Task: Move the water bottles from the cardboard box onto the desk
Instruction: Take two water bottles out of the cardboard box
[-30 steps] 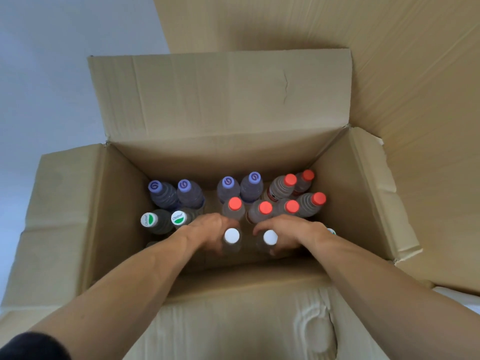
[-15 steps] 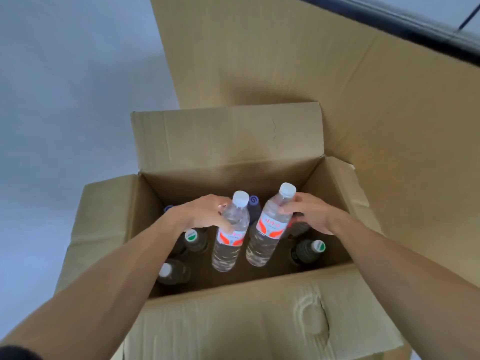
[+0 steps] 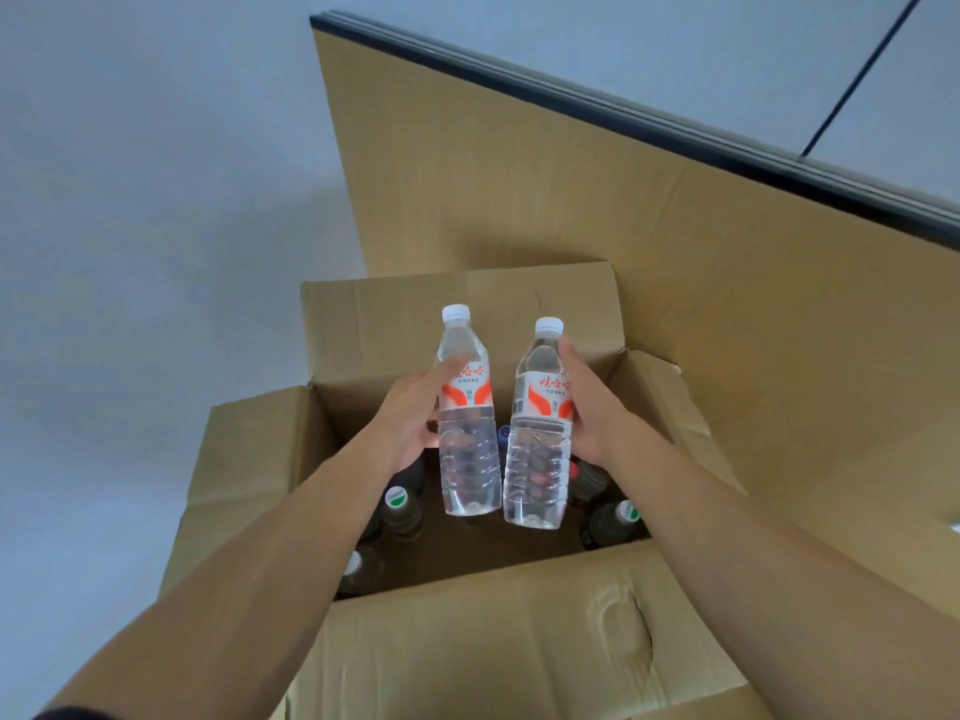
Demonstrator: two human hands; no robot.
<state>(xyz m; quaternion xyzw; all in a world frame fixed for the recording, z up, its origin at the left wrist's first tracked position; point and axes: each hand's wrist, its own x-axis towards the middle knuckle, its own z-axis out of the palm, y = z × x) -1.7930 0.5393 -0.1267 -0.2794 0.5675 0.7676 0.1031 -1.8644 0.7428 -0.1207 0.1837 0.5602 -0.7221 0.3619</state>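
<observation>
Two clear water bottles with white caps and red-and-white labels hang upright above the open cardboard box (image 3: 519,652). My left hand (image 3: 410,413) grips the left bottle (image 3: 467,449) round its label. My right hand (image 3: 592,407) grips the right bottle (image 3: 537,459) the same way. The two bottles almost touch. Below them in the box stand several darker bottles, among them one with a green-and-white cap (image 3: 396,498) at the left and another (image 3: 627,511) at the right; the rest are mostly hidden.
A tall cardboard sheet (image 3: 623,226) leans behind and to the right of the box, topped by the dark edge of the desk (image 3: 675,132). Grey floor (image 3: 130,252) lies to the left. The box flaps stand open on all sides.
Both hands have lifted the two white-capped bottles up out of the box, from among the others to well above its rim. The view has tilted upward, showing the dark desk edge.
</observation>
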